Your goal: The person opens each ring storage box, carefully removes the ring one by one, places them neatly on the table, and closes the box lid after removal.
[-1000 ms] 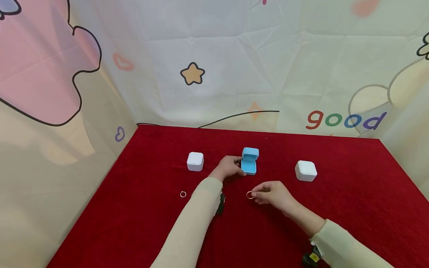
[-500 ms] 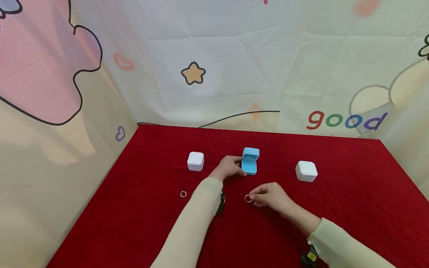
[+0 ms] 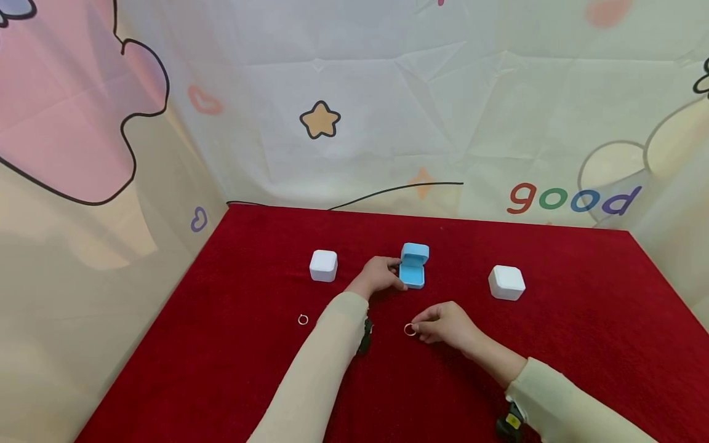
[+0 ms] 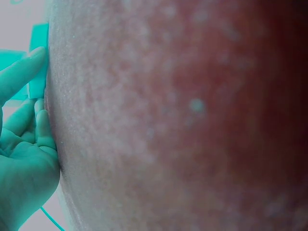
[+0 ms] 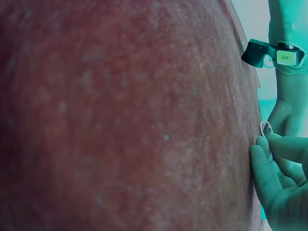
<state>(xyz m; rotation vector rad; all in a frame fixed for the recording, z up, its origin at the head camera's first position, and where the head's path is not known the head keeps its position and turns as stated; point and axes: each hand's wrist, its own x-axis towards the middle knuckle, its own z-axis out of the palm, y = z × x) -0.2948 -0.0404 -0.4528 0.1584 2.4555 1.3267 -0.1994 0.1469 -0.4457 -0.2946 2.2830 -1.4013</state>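
A small light-blue ring box [image 3: 412, 277] stands on the red cloth with its lid raised and its inside showing. My left hand [image 3: 379, 275] grips it from the left side, thumb at the near corner and fingers toward the back. The left wrist view shows that hand [image 4: 24, 144] with its thumb against the box [image 4: 38, 72]. In front of the box, my right hand [image 3: 447, 325] pinches a thin ring [image 3: 410, 330] between thumb and fingertips. From the right wrist, the ring [image 5: 265, 127] stands upright above the fingertips of the hand [image 5: 284, 178].
One white box [image 3: 324, 266] sits left of the blue one, and another white box [image 3: 506, 283] sits to the right. A second ring [image 3: 303, 319] lies on the red cloth [image 3: 194, 357] left of my left forearm. A printed curtain [image 3: 376, 123] hangs behind the table.
My right hand has shifted slightly left and toward me with the ring, then nearly stopped. The left hand and blue box have stayed put.
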